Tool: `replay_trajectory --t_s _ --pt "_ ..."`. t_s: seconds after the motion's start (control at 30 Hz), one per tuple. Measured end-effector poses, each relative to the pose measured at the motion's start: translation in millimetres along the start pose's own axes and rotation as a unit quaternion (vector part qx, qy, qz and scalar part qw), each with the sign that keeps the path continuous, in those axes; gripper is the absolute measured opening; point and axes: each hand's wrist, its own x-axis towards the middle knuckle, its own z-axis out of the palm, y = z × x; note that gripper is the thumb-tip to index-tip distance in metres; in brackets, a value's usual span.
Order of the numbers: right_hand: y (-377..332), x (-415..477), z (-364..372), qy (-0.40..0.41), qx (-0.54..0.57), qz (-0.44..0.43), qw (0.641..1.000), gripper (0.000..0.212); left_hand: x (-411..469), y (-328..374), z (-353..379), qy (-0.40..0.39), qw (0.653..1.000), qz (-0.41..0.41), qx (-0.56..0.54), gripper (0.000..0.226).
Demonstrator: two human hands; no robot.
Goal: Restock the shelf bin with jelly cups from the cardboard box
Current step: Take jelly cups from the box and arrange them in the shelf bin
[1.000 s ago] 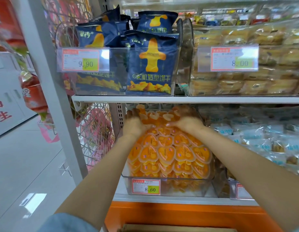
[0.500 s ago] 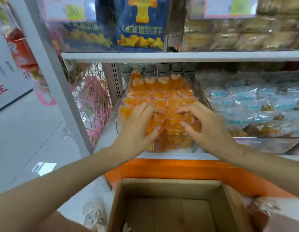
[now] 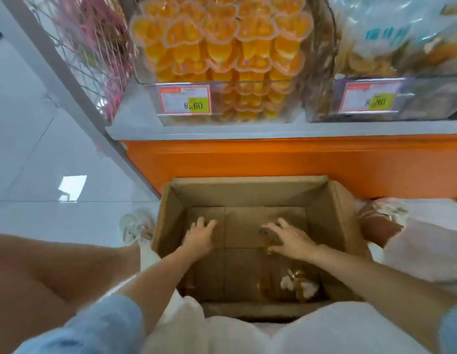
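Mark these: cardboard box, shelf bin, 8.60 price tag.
cardboard box point(image 3: 248, 192): head view, far inner wall.
shelf bin point(image 3: 273, 98): head view, clear front wall.
price tag point(image 3: 184, 99): head view, label centre.

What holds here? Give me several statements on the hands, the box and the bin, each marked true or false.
1. The left hand and right hand are both inside the cardboard box. True.
2. The cardboard box is packed full. False: its bottom is mostly bare, with leftover pieces in one near corner.
3. The price tag on the shelf bin reads 8.60. True.
4. The left hand grips a jelly cup. False: its fingers are spread and hold nothing.
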Motion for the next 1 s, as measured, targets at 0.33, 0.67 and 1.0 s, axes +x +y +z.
replay_trajectory --t_s 0.33,0.67,1.0 --pt "8.8 32.6 68.6 -0.084 -0.018 0.016 0.996 0.070 20.9 -56.4 55.0 -0.137 0.968 -0.020 0.209 0.089" --pt "-4.9 15.9 92.5 -0.169 -0.059 -0.094 0.979 0.067 25.5 -66.4 60.7 -0.128 0.988 0.056 0.071 0.070" --pt "-10.3 25.7 88.5 -0.121 0.135 -0.018 0.983 0.031 28.1 -68.7 49.1 -0.094 0.991 0.087 -0.034 0.055"
